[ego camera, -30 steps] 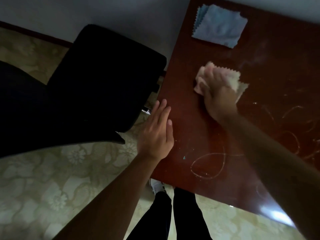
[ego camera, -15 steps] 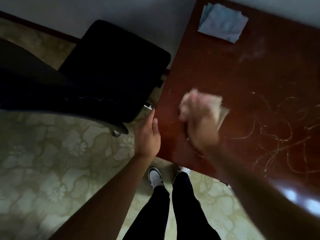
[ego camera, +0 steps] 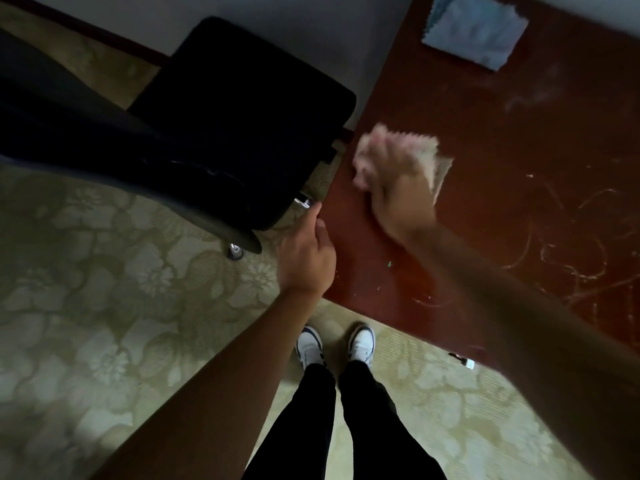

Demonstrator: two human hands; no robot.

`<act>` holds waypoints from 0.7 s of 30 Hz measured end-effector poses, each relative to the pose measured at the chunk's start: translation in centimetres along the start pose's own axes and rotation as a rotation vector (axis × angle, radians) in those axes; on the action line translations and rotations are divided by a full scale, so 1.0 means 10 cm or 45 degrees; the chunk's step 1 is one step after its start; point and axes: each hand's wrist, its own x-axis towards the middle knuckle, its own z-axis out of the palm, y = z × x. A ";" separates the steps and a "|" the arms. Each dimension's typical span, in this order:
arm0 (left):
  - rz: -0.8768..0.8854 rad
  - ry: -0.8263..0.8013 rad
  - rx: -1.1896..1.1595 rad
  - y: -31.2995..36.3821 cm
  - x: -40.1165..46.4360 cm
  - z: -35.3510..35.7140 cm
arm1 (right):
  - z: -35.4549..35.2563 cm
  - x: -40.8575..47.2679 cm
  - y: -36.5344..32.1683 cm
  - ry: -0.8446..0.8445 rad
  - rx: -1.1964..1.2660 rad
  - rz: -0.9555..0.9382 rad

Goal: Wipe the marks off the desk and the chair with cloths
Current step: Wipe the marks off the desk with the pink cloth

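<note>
My right hand [ego camera: 398,192] grips a bunched pink cloth [ego camera: 431,155] and presses it on the dark red desk [ego camera: 450,98] near its left edge; the hand is motion-blurred. My left hand [ego camera: 306,254] rests against the desk's left edge, fingers straight, thumb on the top. Pale scribbled marks [ego camera: 571,258] cover the desk's right part, and faint specks [ego camera: 424,299] lie by the near edge. A folded blue cloth [ego camera: 476,29] lies at the desk's far side. The black chair [ego camera: 242,116] stands left of the desk.
My legs and white shoes [ego camera: 336,344] stand on patterned carpet [ego camera: 121,323] at the desk's near corner. A chair caster [ego camera: 235,251] sits by my left hand. A grey wall [ego camera: 294,26] runs behind chair and desk.
My right hand swept the pink cloth toward the near edge and then back away. The looped mark near the front edge is mostly gone. My left hand slid from the desktop to its edge.
</note>
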 end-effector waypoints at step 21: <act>-0.484 -0.110 -0.455 0.00 -0.04 -0.28 | 0.05 -1.18 -0.34 -0.249 0.369 -0.398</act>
